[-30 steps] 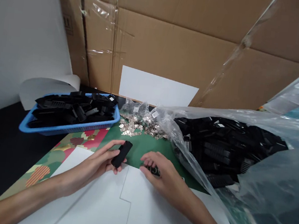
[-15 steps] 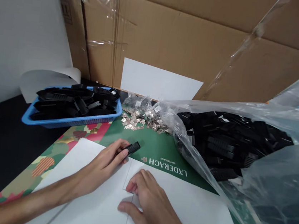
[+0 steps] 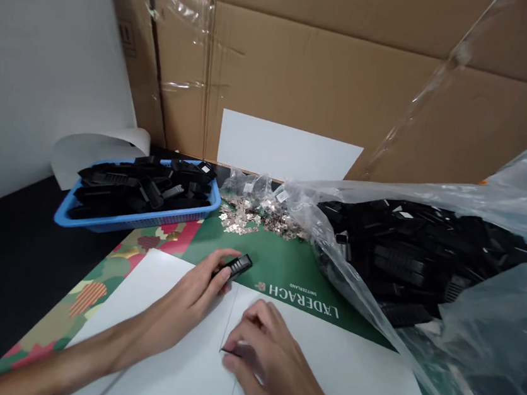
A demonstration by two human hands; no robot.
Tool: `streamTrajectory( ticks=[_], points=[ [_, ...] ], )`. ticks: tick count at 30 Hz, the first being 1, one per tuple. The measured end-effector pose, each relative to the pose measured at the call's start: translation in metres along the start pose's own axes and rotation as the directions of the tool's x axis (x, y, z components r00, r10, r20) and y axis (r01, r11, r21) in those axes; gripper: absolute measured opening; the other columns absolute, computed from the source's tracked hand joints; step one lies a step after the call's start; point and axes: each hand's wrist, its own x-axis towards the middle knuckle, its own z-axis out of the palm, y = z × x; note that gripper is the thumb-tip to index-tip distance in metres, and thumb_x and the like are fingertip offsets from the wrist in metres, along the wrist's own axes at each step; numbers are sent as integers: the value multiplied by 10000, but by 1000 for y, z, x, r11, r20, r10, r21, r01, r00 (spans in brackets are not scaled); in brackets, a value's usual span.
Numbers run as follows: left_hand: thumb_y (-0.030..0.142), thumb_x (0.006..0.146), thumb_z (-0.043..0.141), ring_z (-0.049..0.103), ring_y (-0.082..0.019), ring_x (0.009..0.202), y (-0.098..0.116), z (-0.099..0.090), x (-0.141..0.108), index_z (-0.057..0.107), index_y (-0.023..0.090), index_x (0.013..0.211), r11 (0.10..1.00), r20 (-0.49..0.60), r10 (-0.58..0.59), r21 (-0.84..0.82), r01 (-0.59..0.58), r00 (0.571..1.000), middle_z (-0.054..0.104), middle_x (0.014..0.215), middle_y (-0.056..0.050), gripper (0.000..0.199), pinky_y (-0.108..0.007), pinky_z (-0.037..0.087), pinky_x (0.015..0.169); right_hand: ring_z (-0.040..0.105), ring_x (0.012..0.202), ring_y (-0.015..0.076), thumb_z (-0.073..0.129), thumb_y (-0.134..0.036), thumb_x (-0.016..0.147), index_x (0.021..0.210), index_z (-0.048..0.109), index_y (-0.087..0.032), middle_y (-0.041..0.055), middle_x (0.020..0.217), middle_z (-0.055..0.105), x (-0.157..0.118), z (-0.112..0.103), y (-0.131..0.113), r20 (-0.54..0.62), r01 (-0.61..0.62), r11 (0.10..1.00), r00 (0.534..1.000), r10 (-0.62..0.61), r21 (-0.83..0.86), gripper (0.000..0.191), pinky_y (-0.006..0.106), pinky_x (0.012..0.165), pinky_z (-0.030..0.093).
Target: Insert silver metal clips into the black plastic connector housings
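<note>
My left hand (image 3: 198,288) is closed round a small black plastic housing (image 3: 240,266) with a ribbed side, its end pointing away to the right over the sheet's far edge. Lower and to the right, my right hand (image 3: 269,356) pinches a thin dark sliver-like piece (image 3: 228,351) between thumb and forefinger, just over the white paper (image 3: 180,346). Its exact kind is too small to tell. The two hands are apart. Beyond them lies a heap of small shiny metal pieces (image 3: 242,217), partly under a clear plastic bag.
A blue basket (image 3: 147,216) full of black plastic parts stands at the back left. At the right, a large clear bag (image 3: 488,312) lies open, holding many similar black parts (image 3: 399,257). A green printed board (image 3: 257,254) lies under the paper. Cardboard (image 3: 315,76) rises behind.
My right thumb and forefinger have closed together on the thin dark piece. My left hand keeps hold of the black housing. The whole view has shifted slightly.
</note>
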Motion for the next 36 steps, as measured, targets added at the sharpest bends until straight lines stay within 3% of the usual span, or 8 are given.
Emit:
streamTrajectory(
  ticks=[2, 5, 10, 13, 16, 19, 24, 36],
  points=[
    [536, 1100, 264, 568, -213, 885, 0, -3, 0, 425, 327, 1467, 1000, 21, -10, -20, 11, 1000, 576, 889, 5, 452, -354, 392, 894, 627, 1013, 202, 655, -69, 906, 968, 658, -237, 28, 1031, 618, 2, -5, 1, -153, 108, 992, 983, -98, 59, 180, 337, 937, 487],
    [529, 1102, 245, 527, -204, 803, 1, -7, 2, 480, 309, 1446, 998, 46, -7, -54, 9, 999, 561, 823, 12, 472, -334, 396, 836, 634, 987, 196, 631, -171, 991, 990, 660, -258, 13, 994, 657, 10, -18, 2, -302, 161, 982, 945, -125, 96, 91, 335, 940, 484],
    [564, 1083, 317, 595, -239, 1043, 4, -9, -1, 600, 285, 1285, 995, 46, -30, -96, 34, 998, 658, 1079, -33, 446, -333, 426, 947, 615, 830, 182, 694, -212, 981, 1047, 664, -226, 8, 905, 634, 17, -30, 16, -347, 79, 997, 935, -72, 6, 74, 310, 791, 508],
    [583, 1044, 450, 585, -247, 1095, 5, -8, -7, 576, 277, 1301, 996, 107, 20, -92, -11, 994, 651, 1193, -45, 419, -351, 445, 969, 614, 896, 187, 629, -155, 1023, 1239, 671, -216, 38, 987, 649, 16, -30, 23, -350, 224, 964, 899, -262, -145, 229, 321, 829, 512],
    [515, 1026, 543, 552, -196, 891, 2, -9, -12, 578, 253, 1309, 996, 278, 93, -30, -88, 956, 634, 1052, -33, 387, -315, 456, 800, 609, 942, 187, 646, -127, 1014, 1319, 682, -255, 49, 1052, 656, 16, -31, 22, -337, 351, 915, 852, -400, -200, 332, 324, 849, 510],
    [454, 1049, 525, 522, -177, 843, -1, -12, -12, 556, 257, 1349, 993, 375, 114, -10, -119, 920, 625, 1030, -31, 361, -305, 428, 748, 629, 962, 179, 714, -143, 975, 1280, 728, -312, 39, 1083, 646, 16, -33, 17, -299, 361, 928, 879, -373, -94, 349, 302, 820, 520],
    [419, 1068, 510, 598, -195, 960, -1, -13, -9, 565, 248, 1240, 986, 413, 158, -108, -124, 897, 666, 1081, -40, 249, -315, 446, 819, 648, 1001, 173, 776, -139, 925, 1240, 767, -350, 26, 1087, 642, 13, -36, 13, -239, 291, 955, 932, -272, 49, 379, 293, 847, 522],
    [450, 1064, 495, 620, -205, 936, -2, -10, -9, 556, 231, 1223, 987, 395, 154, -110, -120, 906, 637, 1054, -47, 278, -336, 479, 811, 584, 797, 122, 798, -154, 902, 1228, 781, -361, 18, 1047, 592, 15, -25, 12, -270, 270, 961, 931, -246, 59, 387, 253, 675, 479]
  ],
)
